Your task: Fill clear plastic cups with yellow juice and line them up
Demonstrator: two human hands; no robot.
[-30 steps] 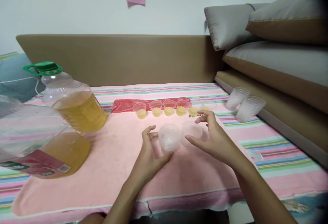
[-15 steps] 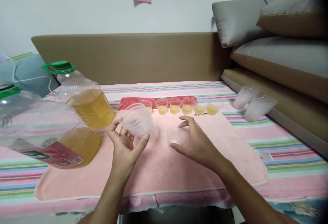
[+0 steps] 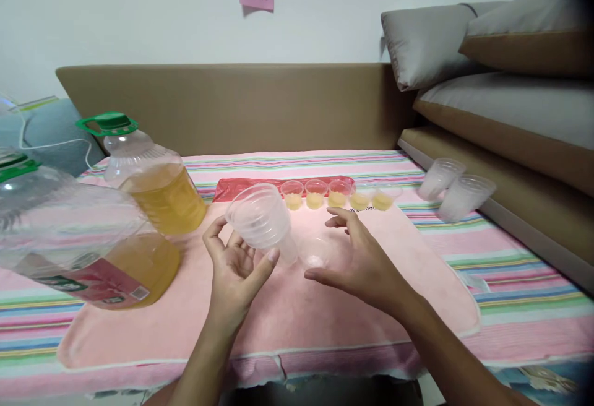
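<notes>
A nested stack of clear plastic cups is tilted in my left hand, its fingers behind it and thumb along its lower side. My right hand is open, thumb and fingers spread beside a single clear cup low over the pink mat; I cannot tell whether they touch it. The base of the held stack points toward this cup. Behind my hands, several clear cups with yellow contents stand in a row. Part of that row is hidden by the held stack.
Two large jugs of yellow liquid with green caps, one nearer and one farther, stand at left. A red plastic wrapper lies behind the row. Two stacks of cups lean at right by the piled cushions.
My left hand has moved slightly right with the cup stack, closer to the single cup. My right hand stays nearly in place, its fingers still apart.
</notes>
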